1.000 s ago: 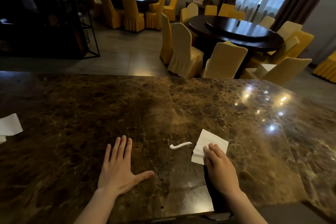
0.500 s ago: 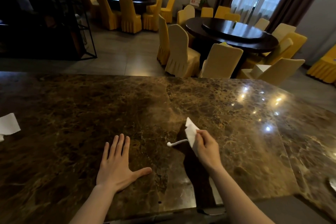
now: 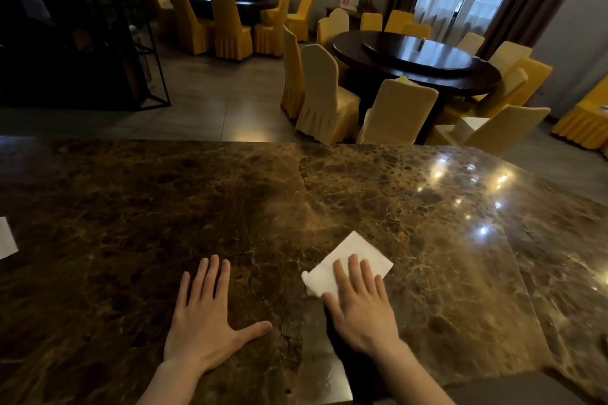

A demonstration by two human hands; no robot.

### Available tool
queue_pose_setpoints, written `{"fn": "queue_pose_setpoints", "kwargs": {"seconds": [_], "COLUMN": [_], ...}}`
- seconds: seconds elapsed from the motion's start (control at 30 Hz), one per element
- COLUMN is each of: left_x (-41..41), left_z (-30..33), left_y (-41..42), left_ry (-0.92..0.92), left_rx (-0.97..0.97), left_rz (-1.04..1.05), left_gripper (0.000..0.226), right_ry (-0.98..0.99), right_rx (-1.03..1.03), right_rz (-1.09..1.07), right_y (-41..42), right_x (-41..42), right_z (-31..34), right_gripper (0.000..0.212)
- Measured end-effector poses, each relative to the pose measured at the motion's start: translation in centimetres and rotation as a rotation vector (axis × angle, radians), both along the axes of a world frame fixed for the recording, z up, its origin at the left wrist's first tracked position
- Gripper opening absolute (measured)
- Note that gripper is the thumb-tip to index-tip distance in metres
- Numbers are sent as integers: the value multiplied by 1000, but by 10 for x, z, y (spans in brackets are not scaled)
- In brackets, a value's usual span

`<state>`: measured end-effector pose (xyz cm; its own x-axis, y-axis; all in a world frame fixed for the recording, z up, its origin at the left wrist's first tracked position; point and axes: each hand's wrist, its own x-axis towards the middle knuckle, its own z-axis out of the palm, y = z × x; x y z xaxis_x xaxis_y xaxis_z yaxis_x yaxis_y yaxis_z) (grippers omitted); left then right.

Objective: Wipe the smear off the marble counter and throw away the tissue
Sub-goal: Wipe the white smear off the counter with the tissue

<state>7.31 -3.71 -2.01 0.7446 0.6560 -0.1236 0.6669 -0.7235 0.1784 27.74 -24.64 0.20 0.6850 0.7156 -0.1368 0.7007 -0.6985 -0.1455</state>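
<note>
A white tissue (image 3: 348, 256) lies flat on the brown marble counter (image 3: 230, 200), a little right of centre near the front edge. My right hand (image 3: 362, 302) presses down on its near half with flat, spread fingers. The white smear does not show; the tissue and hand cover the spot where it lay. My left hand (image 3: 204, 316) rests palm down on the bare marble to the left, fingers apart, holding nothing.
A second white paper (image 3: 6, 240) lies at the counter's far left edge. Beyond the counter stand a round dark table (image 3: 418, 59) and several yellow-covered chairs (image 3: 322, 92). A black metal shelf frame (image 3: 144, 43) stands at the back left.
My right hand lifted the tissue off the counter, carried it left and laid it flat over the white smear. The left hand has stayed in place.
</note>
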Motion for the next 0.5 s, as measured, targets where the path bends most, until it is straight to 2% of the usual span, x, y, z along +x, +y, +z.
{"fn": "queue_pose_setpoints", "kwargs": {"seconds": [0.1,0.2,0.33,0.4,0.5], "left_x": [0,1,1,1,1], "left_z": [2,3,3,3,4], "left_y": [0,0,0,-1,0], "left_ry": [18,13,32,23,1], "left_rx": [9,-3,19,16,4], "left_rz": [2,10,7,6,9], "left_gripper": [148,148,149,149,148], "right_ry": [42,73,122,141,110], "right_rx": [-2,33,53,16,-7], "right_rz": [-62,58,176,209,193], "right_y": [30,38,19,9,13], "right_x": [9,-17,-35,-22,0], "right_z": [11,5,1,8,21], "right_gripper": [77,79,68,57,55]}}
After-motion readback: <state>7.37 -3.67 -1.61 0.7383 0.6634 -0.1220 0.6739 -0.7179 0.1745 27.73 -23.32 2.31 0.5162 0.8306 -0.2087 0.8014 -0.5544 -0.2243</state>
